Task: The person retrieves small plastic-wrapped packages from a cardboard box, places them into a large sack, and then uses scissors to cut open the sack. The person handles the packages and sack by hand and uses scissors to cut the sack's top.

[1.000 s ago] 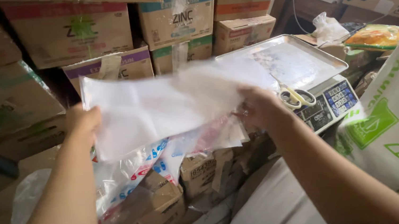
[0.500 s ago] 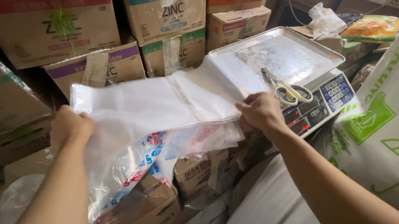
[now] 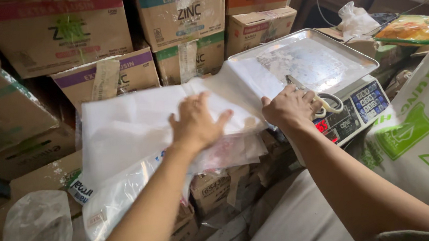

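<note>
Stacked cardboard boxes [image 3: 55, 38] fill the background, brown and taped, some dented, crowding a cramped storeroom where no bare table shows. Over the lower boxes lies a sheaf of white plastic bags [image 3: 133, 127], thin, limp and faintly translucent, draping off the edge below so that printed red and blue patches show through the lower layers. The left hand [image 3: 197, 122] rests flat on top of the sheaf, fingers spread and released, palm down, apparently pressing the slippery sheets so they lie smooth and do not slide. The right hand [image 3: 290, 109] sits at the sheaf's far corner, fingers curled and pinching the edge of the top bag, which seems a way of peeling one sheet from the rest; how firmly it pinches I cannot tell. Just beyond the right fingers a pair of scissors [image 3: 320, 99] with pale yellow handles lies on the shiny steel tray [image 3: 322, 58] of a weighing scale [image 3: 356, 109], whose keypad and red display face the person. To the right of that hand leans a large white woven sack [image 3: 420, 140] with green print, coarse in texture. Near the left elbow, a crumpled clear bag [image 3: 37, 231] sits slack on a box.
</note>
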